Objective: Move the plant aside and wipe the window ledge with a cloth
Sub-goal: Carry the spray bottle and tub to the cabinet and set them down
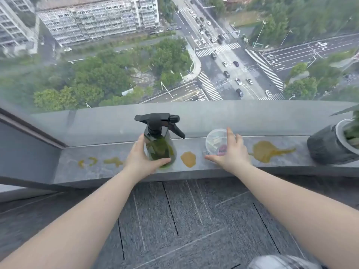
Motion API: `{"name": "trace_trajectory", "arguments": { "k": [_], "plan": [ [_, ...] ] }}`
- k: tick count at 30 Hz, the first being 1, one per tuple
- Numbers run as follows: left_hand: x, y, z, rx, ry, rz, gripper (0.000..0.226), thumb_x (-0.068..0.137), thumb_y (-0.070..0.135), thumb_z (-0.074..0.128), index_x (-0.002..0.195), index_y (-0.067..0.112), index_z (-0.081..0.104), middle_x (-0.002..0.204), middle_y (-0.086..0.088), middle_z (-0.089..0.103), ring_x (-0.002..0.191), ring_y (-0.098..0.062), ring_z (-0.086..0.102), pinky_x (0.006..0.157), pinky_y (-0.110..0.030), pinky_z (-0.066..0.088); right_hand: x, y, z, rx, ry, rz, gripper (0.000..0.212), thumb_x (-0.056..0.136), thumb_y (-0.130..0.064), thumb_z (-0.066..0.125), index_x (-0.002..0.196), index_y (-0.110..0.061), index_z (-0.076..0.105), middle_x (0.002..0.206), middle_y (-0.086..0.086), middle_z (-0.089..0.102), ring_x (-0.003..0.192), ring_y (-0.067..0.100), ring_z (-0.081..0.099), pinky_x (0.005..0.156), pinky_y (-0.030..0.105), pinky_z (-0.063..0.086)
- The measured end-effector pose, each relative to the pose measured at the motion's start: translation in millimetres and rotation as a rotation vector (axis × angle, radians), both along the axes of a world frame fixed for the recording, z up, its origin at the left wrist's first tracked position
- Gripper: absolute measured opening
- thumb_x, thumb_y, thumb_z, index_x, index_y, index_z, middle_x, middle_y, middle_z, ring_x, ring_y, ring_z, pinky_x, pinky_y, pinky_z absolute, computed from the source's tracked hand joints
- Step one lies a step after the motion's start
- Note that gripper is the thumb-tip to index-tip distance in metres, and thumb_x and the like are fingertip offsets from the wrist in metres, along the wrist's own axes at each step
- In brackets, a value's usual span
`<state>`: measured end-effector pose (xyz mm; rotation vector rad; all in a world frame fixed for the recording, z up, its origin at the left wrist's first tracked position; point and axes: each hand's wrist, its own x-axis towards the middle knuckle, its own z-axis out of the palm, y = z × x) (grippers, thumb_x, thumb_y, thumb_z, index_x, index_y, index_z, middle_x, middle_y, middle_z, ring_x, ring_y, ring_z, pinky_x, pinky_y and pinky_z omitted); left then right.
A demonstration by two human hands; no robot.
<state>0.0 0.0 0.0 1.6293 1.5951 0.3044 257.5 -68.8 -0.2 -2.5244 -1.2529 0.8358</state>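
The plant stands in a dark pot at the far right end of the grey window ledge. Yellow-brown stains lie along the ledge, with smaller ones at the middle and left. My left hand wraps the base of a dark green spray bottle with a black trigger head, which stands on the ledge. My right hand is spread over a clear round plastic container, fingers apart; I cannot tell if it touches it. No cloth is in view.
Behind the ledge, a large window pane looks down on streets and trees. A dark frame bounds the ledge at the left. Grey carpet tiles cover the floor below, and a grey rounded object shows at the bottom right.
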Motion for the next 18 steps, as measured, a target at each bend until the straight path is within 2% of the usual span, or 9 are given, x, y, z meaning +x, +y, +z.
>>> {"name": "trace_trajectory", "arguments": {
  "k": [2, 6, 10, 14, 18],
  "plan": [
    [7, -3, -1, -0.006, -0.124, 0.058, 0.077, 0.060, 0.040, 0.087, 0.122, 0.029, 0.042, 0.121, 0.013, 0.051, 0.117, -0.010, 0.045, 0.099, -0.028, 0.038, -2, 1, -8, 0.030, -0.003, -0.013, 0.122, 0.062, -0.061, 0.078, 0.152, -0.032, 0.000, 0.158, 0.009, 0.005, 0.143, 0.034, 0.021, 0.112, 0.048, 0.031],
    [15, -5, -9, 0.003, -0.237, 0.123, 0.062, 0.065, 0.023, 0.087, 0.112, 0.024, 0.047, 0.097, 0.019, 0.056, 0.100, -0.010, 0.053, 0.087, -0.025, 0.041, -6, 1, -19, 0.049, -0.034, -0.019, 0.110, 0.071, -0.049, 0.077, 0.152, -0.026, 0.007, 0.156, 0.012, 0.005, 0.141, 0.037, 0.022, 0.112, 0.046, 0.027],
    [15, -3, -9, -0.017, -0.223, 0.157, 0.062, 0.061, 0.026, 0.089, 0.108, 0.026, 0.049, 0.098, 0.015, 0.059, 0.102, -0.016, 0.059, 0.093, -0.036, 0.050, -6, 0, -13, 0.045, -0.063, 0.013, 0.107, 0.071, -0.049, 0.077, 0.152, -0.023, 0.012, 0.152, 0.014, 0.013, 0.138, 0.037, 0.023, 0.112, 0.044, 0.026],
    [14, -7, 13, -0.018, -0.176, 0.121, 0.056, 0.060, 0.027, 0.089, 0.098, 0.027, 0.048, 0.093, 0.014, 0.056, 0.098, -0.017, 0.057, 0.084, -0.031, 0.047, -9, -4, 6, 0.038, -0.055, 0.017, 0.106, 0.070, -0.048, 0.077, 0.151, -0.024, 0.013, 0.152, 0.014, 0.014, 0.138, 0.038, 0.024, 0.113, 0.044, 0.026],
    [9, -22, 53, -0.034, -0.189, 0.135, 0.054, 0.060, 0.026, 0.090, 0.092, 0.032, 0.047, 0.091, 0.017, 0.055, 0.096, -0.017, 0.058, 0.083, -0.030, 0.047, -19, -18, 46, 0.011, -0.029, 0.038, 0.105, 0.070, -0.046, 0.078, 0.151, -0.023, 0.014, 0.152, 0.014, 0.013, 0.137, 0.038, 0.025, 0.111, 0.044, 0.028]
  ]
}}
